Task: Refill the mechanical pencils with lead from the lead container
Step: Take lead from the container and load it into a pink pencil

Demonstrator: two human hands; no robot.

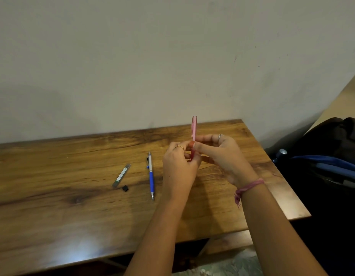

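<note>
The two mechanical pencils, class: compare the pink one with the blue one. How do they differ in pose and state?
The pink pencil stands nearly upright above the table; the blue pencil lies flat on it. The pink pencil is pinched by the left hand and right hand; the blue pencil is untouched. Both are slim mechanical pencils.
</note>
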